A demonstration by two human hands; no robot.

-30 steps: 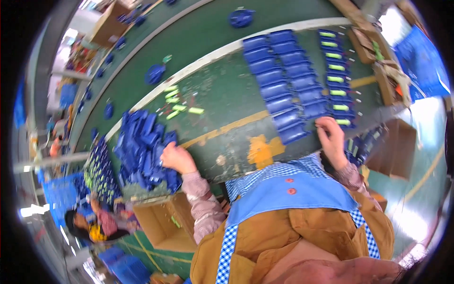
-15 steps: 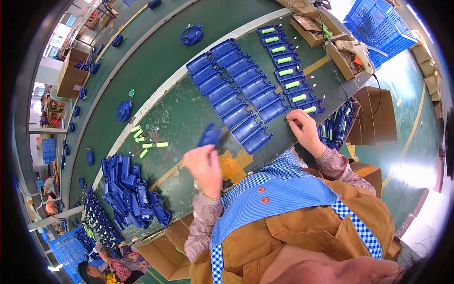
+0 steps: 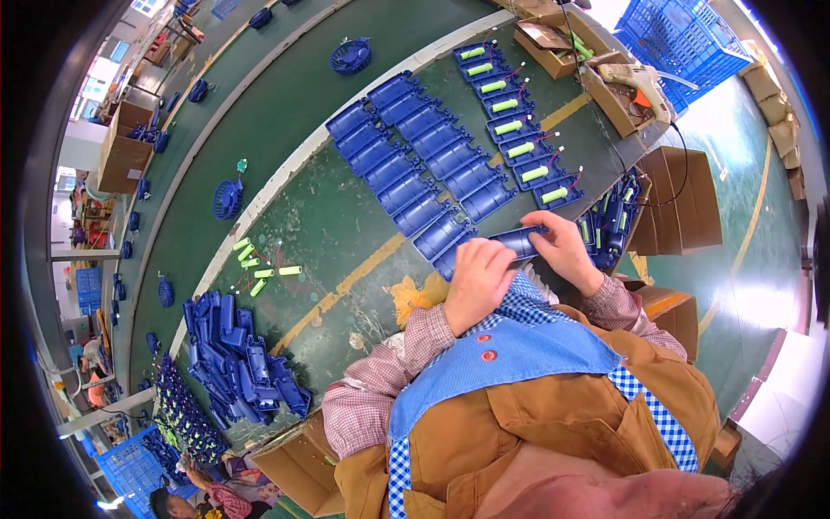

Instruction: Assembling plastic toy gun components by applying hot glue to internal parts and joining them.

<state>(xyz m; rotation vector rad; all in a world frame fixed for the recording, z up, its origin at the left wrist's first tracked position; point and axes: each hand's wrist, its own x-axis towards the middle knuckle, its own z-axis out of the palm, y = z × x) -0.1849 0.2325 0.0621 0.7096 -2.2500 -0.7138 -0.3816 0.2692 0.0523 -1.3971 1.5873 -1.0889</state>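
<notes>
Housings (image 3: 562, 200): green cells (image 3: 554, 195); far-left carton (image 3: 117, 163): blue parts (image 3: 147, 134); fingers (image 3: 539, 219): another housing (image 3: 516, 242)

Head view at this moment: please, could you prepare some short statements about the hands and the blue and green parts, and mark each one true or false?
1. The left hand and the right hand are close together. True.
2. The right hand touches a blue shell. True.
3. The green cells in the right-hand row of shells are all missing. False: every shell in that row carries one.
4. The loose green cells lie near the shell pile. True.
5. The glue gun lies between the hands. False: it lies by the cardboard box at upper right, apart from both hands.
</notes>
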